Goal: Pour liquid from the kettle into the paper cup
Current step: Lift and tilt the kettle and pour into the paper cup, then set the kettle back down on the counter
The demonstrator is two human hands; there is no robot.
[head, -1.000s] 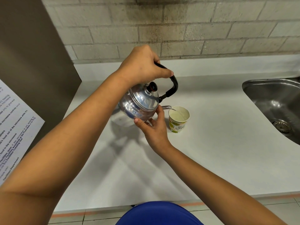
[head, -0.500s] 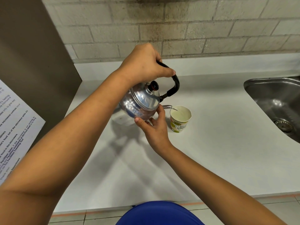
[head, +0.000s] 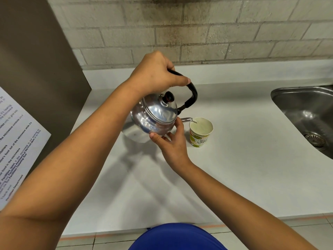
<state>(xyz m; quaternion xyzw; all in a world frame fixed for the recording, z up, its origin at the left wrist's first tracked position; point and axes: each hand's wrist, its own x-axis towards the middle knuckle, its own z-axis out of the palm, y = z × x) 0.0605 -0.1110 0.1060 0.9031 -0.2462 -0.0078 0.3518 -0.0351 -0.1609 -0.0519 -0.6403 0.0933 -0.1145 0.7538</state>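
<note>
A shiny steel kettle (head: 155, 117) with a black handle and black lid knob hangs tilted to the right above the white counter. My left hand (head: 156, 74) grips its handle from above. My right hand (head: 173, 141) supports the kettle's lower front with thumb and fingers, just left of the cup. The spout tip sits over the left rim of a white and green paper cup (head: 200, 136), which stands upright on the counter. A thin stream of clear liquid runs from the spout into the cup.
A steel sink (head: 306, 112) with a drain is set into the white counter (head: 234, 168) at the right. A brick wall runs behind. A brown panel with a printed notice (head: 16, 145) stands at the left. The counter's front edge is close to my body.
The kettle and both hands have stayed almost in place, tilted over the cup. The view has shifted very slightly.
</note>
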